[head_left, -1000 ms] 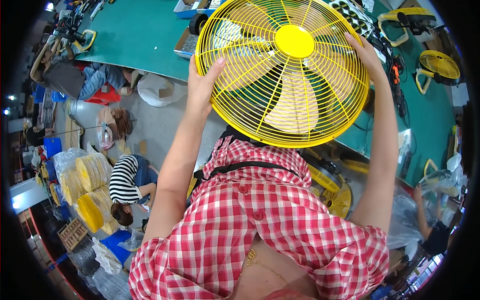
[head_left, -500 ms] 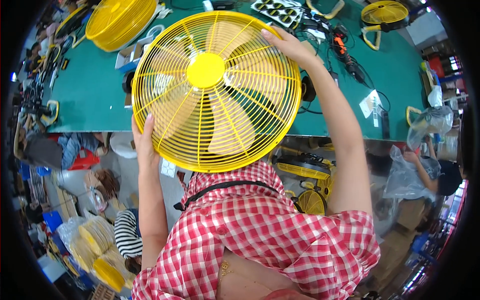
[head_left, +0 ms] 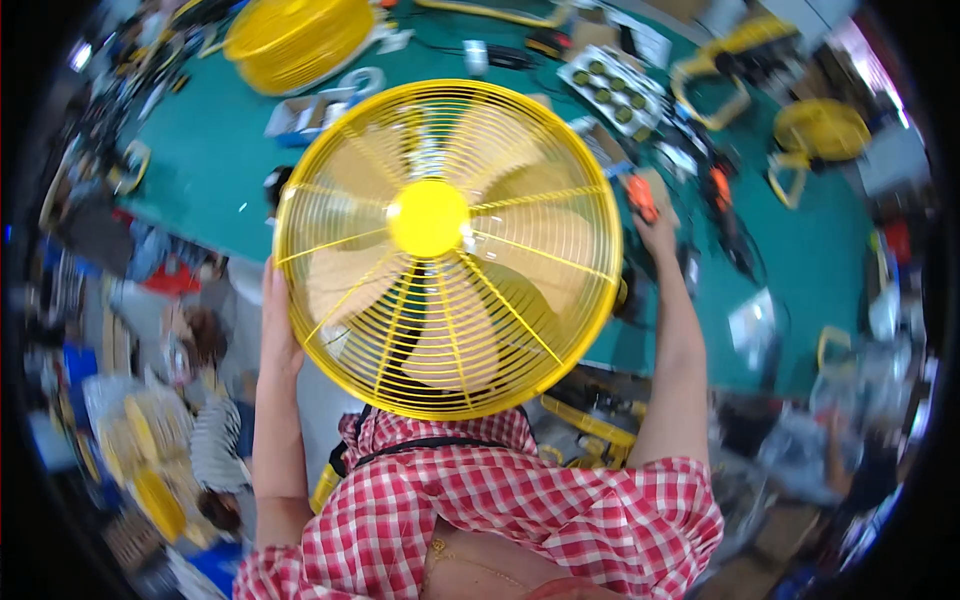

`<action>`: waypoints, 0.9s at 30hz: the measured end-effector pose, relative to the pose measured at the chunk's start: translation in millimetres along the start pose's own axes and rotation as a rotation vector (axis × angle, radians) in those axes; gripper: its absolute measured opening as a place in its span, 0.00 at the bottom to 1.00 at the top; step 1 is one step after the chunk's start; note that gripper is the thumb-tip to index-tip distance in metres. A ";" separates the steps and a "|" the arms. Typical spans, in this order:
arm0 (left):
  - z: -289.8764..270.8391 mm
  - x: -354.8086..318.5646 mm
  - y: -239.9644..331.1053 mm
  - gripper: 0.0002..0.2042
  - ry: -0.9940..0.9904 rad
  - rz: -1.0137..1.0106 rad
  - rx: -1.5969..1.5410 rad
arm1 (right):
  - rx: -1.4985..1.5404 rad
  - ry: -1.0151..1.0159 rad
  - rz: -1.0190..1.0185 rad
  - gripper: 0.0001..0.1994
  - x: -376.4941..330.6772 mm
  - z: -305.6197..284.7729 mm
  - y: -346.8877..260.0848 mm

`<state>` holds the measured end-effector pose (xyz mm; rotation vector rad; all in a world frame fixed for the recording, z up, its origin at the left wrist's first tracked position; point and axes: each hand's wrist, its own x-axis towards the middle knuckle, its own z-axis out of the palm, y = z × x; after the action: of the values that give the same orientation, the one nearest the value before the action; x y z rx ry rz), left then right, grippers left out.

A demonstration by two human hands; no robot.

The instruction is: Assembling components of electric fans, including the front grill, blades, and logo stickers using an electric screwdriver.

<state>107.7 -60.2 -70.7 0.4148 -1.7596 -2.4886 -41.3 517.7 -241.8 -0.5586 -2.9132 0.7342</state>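
A round yellow fan [head_left: 428, 218] with a wire guard and pale blades is tilted up in front of me at the table edge. My left hand [head_left: 279, 325] grips the lower left of its rim, with the fingers partly hidden behind the guard. To the right of the fan, my right hand [head_left: 656, 232] is off the guard and reaches over the table. Its fingers are closed around a small orange tool [head_left: 641, 198], whose kind is blurred. A piece of brown cardboard [head_left: 663, 197] lies beside that hand.
Stacked yellow fan guards [head_left: 298, 45] stand at the back left of the green table [head_left: 200, 170]. A white tray of round parts [head_left: 614, 90], a black-and-orange corded tool [head_left: 722, 190] and another yellow fan [head_left: 822, 130] lie at the right. Wrapped yellow guards [head_left: 155, 440] are at lower left.
My right hand has let go of the guard's upper right and moved down and right to the orange tool. The left hand stays on the rim. The whole view has shifted.
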 end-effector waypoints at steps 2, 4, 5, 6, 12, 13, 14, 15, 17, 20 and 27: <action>-25.7 8.8 -7.4 0.26 0.082 -0.060 -0.050 | -0.217 -0.034 0.017 0.39 -6.6 10.2 4.0; -20.0 15.9 12.0 0.27 0.284 -0.246 -0.007 | -0.259 0.073 0.049 0.32 -10.3 12.6 34.4; -25.7 25.8 7.6 0.26 0.327 -0.149 0.108 | -0.111 0.071 0.033 0.30 -1.3 0.8 67.4; -40.0 47.2 -9.7 0.26 0.361 -0.058 0.233 | 0.040 0.066 0.030 0.28 0.8 -0.5 88.2; -129.8 181.3 -56.5 0.17 0.262 0.292 1.181 | 1.386 0.230 0.146 0.11 -94.0 -102.0 -26.6; -113.5 190.8 -44.4 0.16 0.223 0.188 1.453 | 1.523 0.230 0.120 0.12 -114.3 -123.5 -31.7; -102.6 200.6 -38.1 0.16 0.203 -0.027 1.480 | 1.654 0.233 0.086 0.13 -134.4 -147.4 -37.8; -131.8 217.9 -56.2 0.16 0.148 0.161 1.418 | 1.676 0.264 -0.020 0.15 -151.7 -167.5 -59.7; -149.2 248.2 -93.4 0.17 0.014 0.320 1.342 | 1.671 0.289 -0.201 0.20 -180.0 -197.9 -85.9; -141.4 290.0 -97.7 0.17 -0.047 0.366 1.317 | 1.608 0.384 -0.321 0.20 -227.5 -235.9 -110.2; -133.9 309.2 -133.3 0.17 -0.084 0.485 1.285 | 1.734 0.358 -0.387 0.23 -286.6 -235.1 -115.0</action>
<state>-141.9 -201.0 -292.5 -0.1056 -2.8093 -0.8355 227.3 421.7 21.4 0.1094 -1.1146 2.1463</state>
